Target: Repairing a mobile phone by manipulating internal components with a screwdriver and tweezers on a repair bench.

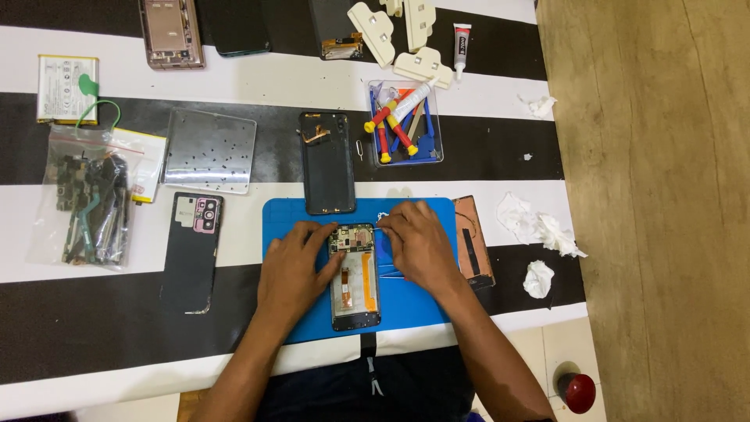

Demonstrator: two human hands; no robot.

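Observation:
An opened phone (355, 277) with its circuit board and orange flex cable exposed lies on a blue mat (406, 309). My left hand (293, 273) rests on the mat and steadies the phone's left edge with its fingertips. My right hand (414, 242) is on the phone's right side, its fingers pinched on a thin metal tool that points at the board near the top. A black back cover (328, 162) lies just above the mat.
A clear tray of screwdrivers (405, 125), a perforated metal plate (209, 150), a bag of parts (87, 199), another black phone back (194, 250), a battery (68, 88), white clamps (391, 35), a glue tube (462, 43), crumpled tissues (539, 234) and a red cap (578, 392) surround the mat.

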